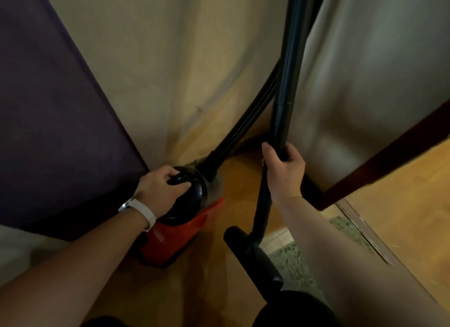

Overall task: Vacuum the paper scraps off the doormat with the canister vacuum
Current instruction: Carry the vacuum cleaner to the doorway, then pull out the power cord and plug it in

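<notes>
Head view: left hand point(162, 186) has its fingers point(181, 186) curled over the canister vacuum point(181, 225) handle, likely to carry it; right hand point(283, 169) wraps the wand point(285, 102). Doormat point(292, 268) lies beside the floor nozzle point(253, 256) (scraps not discernible).

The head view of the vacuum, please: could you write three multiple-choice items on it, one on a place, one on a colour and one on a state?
1. Where does the canister vacuum stand?
A. on the floor in a corner
B. on a table
C. on the doormat

2. What colour is its lower body?
A. blue
B. red
C. white

3. What is the right hand doing?
A. hanging free
B. gripping the black wand
C. holding paper

Answers: 1 A, walls meet just behind it; 2 B, red shows below the black top under the left hand; 3 B, the fingers wrap the tube.
</notes>
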`<act>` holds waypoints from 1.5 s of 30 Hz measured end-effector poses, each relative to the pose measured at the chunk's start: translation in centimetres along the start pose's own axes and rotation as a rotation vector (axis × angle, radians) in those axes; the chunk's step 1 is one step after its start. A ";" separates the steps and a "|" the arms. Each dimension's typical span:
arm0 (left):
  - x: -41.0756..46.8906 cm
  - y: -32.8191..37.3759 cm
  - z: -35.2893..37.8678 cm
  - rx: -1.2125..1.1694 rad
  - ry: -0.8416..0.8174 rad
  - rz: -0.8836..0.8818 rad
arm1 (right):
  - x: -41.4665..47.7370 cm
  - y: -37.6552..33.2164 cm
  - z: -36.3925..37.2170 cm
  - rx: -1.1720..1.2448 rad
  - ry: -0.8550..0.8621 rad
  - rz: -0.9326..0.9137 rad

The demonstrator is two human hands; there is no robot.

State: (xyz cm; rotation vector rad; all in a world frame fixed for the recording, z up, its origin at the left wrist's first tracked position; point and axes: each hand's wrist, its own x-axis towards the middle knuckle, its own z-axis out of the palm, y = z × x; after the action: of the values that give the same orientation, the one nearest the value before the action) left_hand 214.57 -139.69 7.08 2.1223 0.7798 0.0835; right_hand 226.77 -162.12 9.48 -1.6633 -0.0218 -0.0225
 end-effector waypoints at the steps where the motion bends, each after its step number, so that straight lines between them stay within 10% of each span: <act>1: 0.5 -0.4 0.7 0.026 -0.005 0.011 | 0.3 1.1 0.2 0.015 0.005 0.005; 45: 3.8 -10.3 6.2 0.070 -0.122 0.135 | -2.2 13.2 0.9 -0.316 -0.292 0.251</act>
State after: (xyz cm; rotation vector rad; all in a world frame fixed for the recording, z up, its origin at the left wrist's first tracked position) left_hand 214.47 -137.33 -5.25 2.2219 0.5752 -0.0015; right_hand 224.97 -162.44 -3.82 -1.9613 -0.0317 0.4271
